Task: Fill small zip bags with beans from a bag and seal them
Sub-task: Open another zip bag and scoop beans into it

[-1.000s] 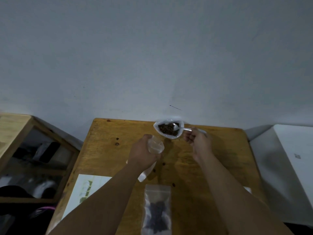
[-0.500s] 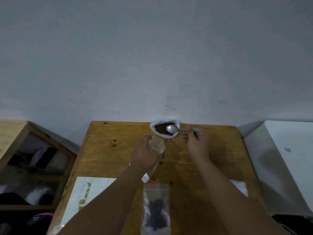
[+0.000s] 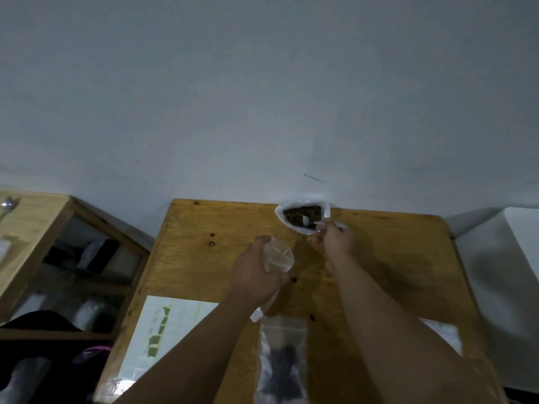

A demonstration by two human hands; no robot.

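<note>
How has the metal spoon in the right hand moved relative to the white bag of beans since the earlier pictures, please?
Yes. The metal spoon, which was hovering at the rim of the white bag of beans, now dips into them, held by the right hand.

**Scooping beans at our little wooden table**

We've got our left hand (image 3: 256, 277) wrapped around an empty clear zip bag (image 3: 277, 256), mouth held open toward the far edge. Our right hand (image 3: 335, 239) pinches a metal spoon (image 3: 309, 220) whose bowl sits down in the beans (image 3: 300, 213) inside the white bean bag (image 3: 282, 214), which stands against the grey wall (image 3: 262, 97). A filled zip bag (image 3: 281, 363) lies flat on the table (image 3: 393, 258) between our forearms, near a printed sheet (image 3: 163, 330).
</note>
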